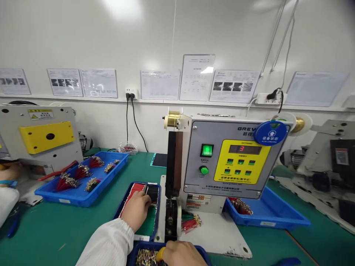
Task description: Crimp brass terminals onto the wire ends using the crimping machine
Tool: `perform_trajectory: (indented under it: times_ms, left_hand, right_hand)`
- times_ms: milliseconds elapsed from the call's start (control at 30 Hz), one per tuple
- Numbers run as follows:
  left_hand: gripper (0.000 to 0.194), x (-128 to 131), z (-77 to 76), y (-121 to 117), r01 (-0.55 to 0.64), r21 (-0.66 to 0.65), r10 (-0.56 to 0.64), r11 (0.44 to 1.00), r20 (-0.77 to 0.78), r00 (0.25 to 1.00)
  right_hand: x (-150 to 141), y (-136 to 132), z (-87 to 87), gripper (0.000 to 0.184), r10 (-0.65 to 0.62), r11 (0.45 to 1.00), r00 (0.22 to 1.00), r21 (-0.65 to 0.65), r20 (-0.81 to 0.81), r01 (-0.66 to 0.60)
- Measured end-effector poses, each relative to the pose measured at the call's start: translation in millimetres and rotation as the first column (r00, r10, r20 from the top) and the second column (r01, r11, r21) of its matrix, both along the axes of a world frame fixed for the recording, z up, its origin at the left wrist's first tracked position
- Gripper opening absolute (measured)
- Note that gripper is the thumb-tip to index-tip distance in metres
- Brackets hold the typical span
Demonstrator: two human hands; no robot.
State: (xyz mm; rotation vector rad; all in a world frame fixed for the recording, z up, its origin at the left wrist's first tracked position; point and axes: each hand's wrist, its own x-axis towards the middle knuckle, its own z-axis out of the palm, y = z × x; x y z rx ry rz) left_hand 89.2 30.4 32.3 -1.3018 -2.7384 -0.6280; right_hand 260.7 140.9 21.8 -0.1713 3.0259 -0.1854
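In the head view, reaching with the left hand (135, 210) into a dark blue tray (159, 207) near the middle of the green counter (83, 236), with fingers curled down at the wires; impossible to make out whether gripping any. Laid in that tray: red wires (135, 189) on the left, black wires (154, 192) at the far right, green wires (149, 221) at the near right. Placed at the blue bin (132, 255) of brass-coloured metal pieces (145, 257), nearest of all, the right hand (183, 255), with fingers bent and something yellow (161, 254) at the tips; impossible to make out whether held or worn. Standing just right of the tray, a grey machine (210, 129) with a green-lit switch (207, 150), a red "3" on the display (244, 149) and a blue round tag (270, 133). Lying on the machine's white base, a bundle of red and green wires with metal ends (191, 223). Farther right, a blue tray with a wire bundle (242, 206). Well to the left, another blue tray (83, 201) with several wire bundles, and beyond, at the far left edge, a co-worker's hand (11, 173).
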Motion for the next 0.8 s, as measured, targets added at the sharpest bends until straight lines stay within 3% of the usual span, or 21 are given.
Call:
perform_trajectory:
  times_ms: [167, 400, 567, 700, 800]
  left_hand:
    - [0.023, -1, 1.1, 2, -0.002, -0.071, 0.002, 0.997, -0.007, 1.0]
    - [0.024, -2, 2.4, 4, 0.0, -0.133, 0.004, 0.991, 0.03, 1.0]
    - [0.024, -4, 1.0, 4, 0.001, -0.132, 0.005, 0.991, 0.042, 0.999]
    - [0.025, 3, 15.1, 1, 0.014, -0.096, -0.009, 0.995, 0.047, 0.999]
    - [0.024, 18, 33.7, -5, 0.116, -0.049, -0.11, 0.992, 0.112, 0.988]
  right_hand:
    - [7, 4, 1.9, 0.021, 0.0, 0.993, 1.0, -0.119, -0.006, -0.001]
    - [5, -3, -11.2, 0.005, 0.012, 0.987, 0.998, -0.16, -0.055, -0.021]
    - [12, -2, 5.6, 0.003, -0.045, 0.966, 0.999, -0.255, 0.012, 0.046]
    - [18, -1, 16.6, 0.006, -0.254, 0.872, 0.967, -0.438, -0.022, 0.22]
    - [15, 3, 10.7, 0.009, -0.472, 0.776, 0.877, -0.513, -0.087, 0.367]
